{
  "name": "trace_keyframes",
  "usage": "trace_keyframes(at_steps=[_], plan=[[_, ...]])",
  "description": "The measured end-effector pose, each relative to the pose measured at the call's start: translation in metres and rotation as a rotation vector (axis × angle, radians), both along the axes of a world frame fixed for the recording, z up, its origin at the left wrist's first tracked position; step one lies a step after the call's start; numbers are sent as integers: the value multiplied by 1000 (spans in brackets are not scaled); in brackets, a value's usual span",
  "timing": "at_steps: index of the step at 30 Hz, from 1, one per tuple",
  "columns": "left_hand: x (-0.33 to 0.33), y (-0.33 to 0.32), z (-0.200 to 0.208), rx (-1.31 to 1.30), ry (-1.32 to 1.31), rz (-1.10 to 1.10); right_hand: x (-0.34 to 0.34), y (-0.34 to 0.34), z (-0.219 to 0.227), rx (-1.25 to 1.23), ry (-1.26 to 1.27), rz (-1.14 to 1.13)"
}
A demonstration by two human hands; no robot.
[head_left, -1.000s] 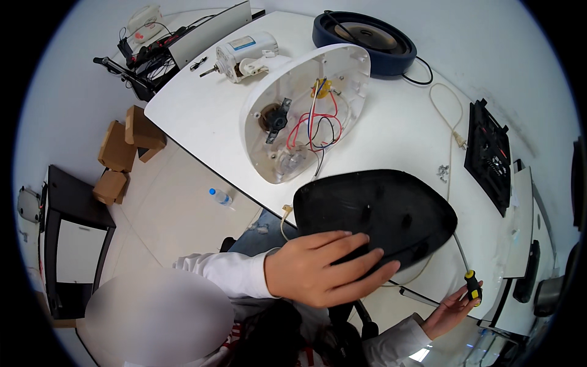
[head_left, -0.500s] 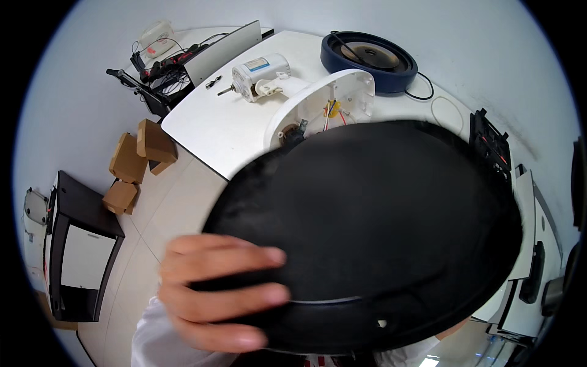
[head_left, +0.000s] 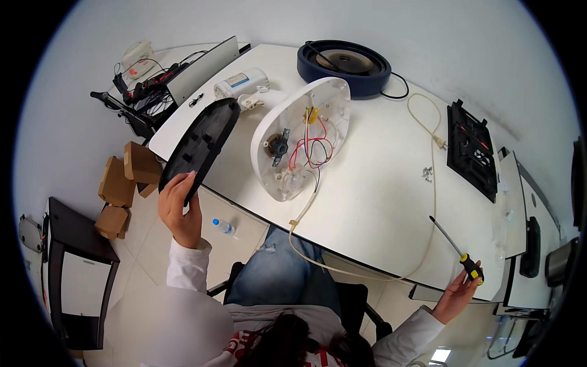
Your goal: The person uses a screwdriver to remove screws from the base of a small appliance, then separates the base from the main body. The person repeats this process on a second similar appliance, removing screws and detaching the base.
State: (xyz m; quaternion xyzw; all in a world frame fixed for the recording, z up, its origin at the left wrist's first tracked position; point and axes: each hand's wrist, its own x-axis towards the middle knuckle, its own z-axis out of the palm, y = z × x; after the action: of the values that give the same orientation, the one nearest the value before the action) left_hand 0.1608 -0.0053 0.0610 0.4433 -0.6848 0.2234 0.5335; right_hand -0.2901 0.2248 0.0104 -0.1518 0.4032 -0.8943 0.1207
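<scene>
My left hand (head_left: 181, 211) grips the lower end of a black oval base cover (head_left: 194, 142), its ribbed inner side showing, held up at the table's left edge. To the right of it stands a white fan base shell (head_left: 267, 122), tilted with its hollow side facing me. Inside the shell are red, black and white wires (head_left: 312, 151), a dark switch-like part (head_left: 279, 147) and a yellow part (head_left: 311, 115). At the table's right front edge my right hand (head_left: 455, 296) has its fingers closed on the black and yellow handle of a screwdriver (head_left: 453, 246), its shaft pointing away from me.
Behind the shell lie a white motor (head_left: 243, 82) and a dark blue round base (head_left: 344, 68). Several loose screws (head_left: 427, 174) are near a black tool case (head_left: 472, 150). A cream power cord (head_left: 367, 278) loops over the table's front edge. Cardboard boxes (head_left: 118, 181) and a bottle (head_left: 224, 227) stand on the floor.
The black cover has moved from close before me down to the left and turned on edge. The shell's inside is uncovered, and my right hand with the screwdriver has come into sight.
</scene>
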Motion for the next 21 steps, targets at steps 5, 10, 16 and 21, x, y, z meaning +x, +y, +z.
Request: trace_keyframes(at_steps=[5, 10, 16, 21], plan=[[6, -15, -13, 81, -50, -3, 7, -2, 1, 12, -5, 0], [5, -31, -38, 113, -60, -12, 0, 6, -11, -39, 23, 1], [14, -41, -55, 165, -152, -114, -22, 10, -36, -90, -37, 10], [68, -55, -81, 373, -415, 24, -5, -8, -6, -138, -59, 47]])
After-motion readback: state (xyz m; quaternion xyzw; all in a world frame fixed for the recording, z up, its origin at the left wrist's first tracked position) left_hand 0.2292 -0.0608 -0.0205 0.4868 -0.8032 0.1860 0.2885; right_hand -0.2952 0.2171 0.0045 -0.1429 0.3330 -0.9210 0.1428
